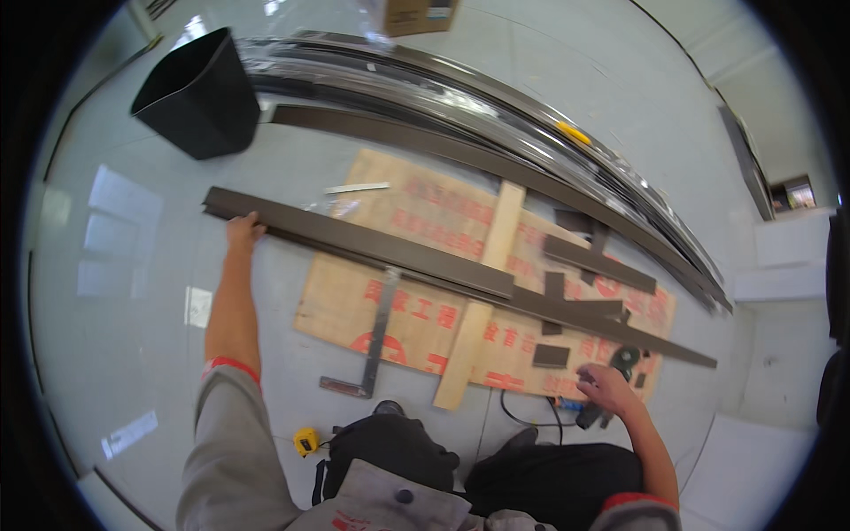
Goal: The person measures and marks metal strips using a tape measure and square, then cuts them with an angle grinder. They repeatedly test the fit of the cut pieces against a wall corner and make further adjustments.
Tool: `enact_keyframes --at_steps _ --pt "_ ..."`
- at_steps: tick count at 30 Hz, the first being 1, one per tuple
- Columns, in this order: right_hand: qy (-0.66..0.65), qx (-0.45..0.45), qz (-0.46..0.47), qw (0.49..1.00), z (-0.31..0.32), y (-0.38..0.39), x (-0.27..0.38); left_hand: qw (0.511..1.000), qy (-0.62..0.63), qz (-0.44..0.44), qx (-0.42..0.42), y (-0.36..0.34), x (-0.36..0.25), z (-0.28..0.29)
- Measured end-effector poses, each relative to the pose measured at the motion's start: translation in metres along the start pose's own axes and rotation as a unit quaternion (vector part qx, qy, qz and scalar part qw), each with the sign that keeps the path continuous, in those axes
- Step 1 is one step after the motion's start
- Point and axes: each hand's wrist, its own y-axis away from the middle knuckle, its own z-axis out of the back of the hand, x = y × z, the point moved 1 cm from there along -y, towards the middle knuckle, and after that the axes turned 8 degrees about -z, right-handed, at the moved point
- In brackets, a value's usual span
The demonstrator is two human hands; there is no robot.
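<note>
My left hand [245,230] is closed round the near edge of a long dark brown trim strip [354,241], close to its left end. The strip lies slantwise over a printed plywood board [425,332] and across a light wooden batten [503,228]. Against the strip's near side rests a metal square [381,332]. My right hand [606,389] is held over the board's near right edge, with fingers bent and apart and nothing seen in them. Close beside it lies an angle grinder [625,359], partly hidden by the hand. Short brown offcuts [551,356] lie nearby.
A black bin [199,97] stands at the far left. Beyond the board lie another brown strip [398,142] and plastic-wrapped lengths [443,97], with a yellow tool [574,133] on top. A yellow tape measure [305,441] sits by my knee. A cable [531,419] runs near the grinder.
</note>
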Motion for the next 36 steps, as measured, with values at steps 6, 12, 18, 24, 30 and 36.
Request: enact_keyframes --at_steps 6,12,18,24,30,36 --pt "-0.027 0.031 -0.035 0.999 0.005 0.006 -0.003 0.999 -0.008 0.027 -0.031 0.011 -0.033 -0.015" --pt "0.074 0.017 0.028 0.997 -0.007 -0.014 -0.007 0.745 -0.594 -0.253 0.167 -0.014 -0.010 0.035" --pt "0.045 0.049 -0.010 0.998 0.001 0.007 0.023 0.993 -0.064 0.011 -0.101 0.035 -0.045 -0.007" --pt "0.065 0.049 0.005 0.997 0.003 -0.007 0.021 0.992 -0.098 0.038 -0.073 0.048 -0.061 -0.002" --pt "0.061 0.041 0.016 0.997 0.000 -0.003 0.020 0.988 -0.128 0.063 -0.064 0.050 -0.070 -0.013" --pt "0.087 0.056 0.055 0.993 -0.014 -0.030 -0.016 0.983 -0.161 -0.064 0.058 0.011 -0.037 -0.011"
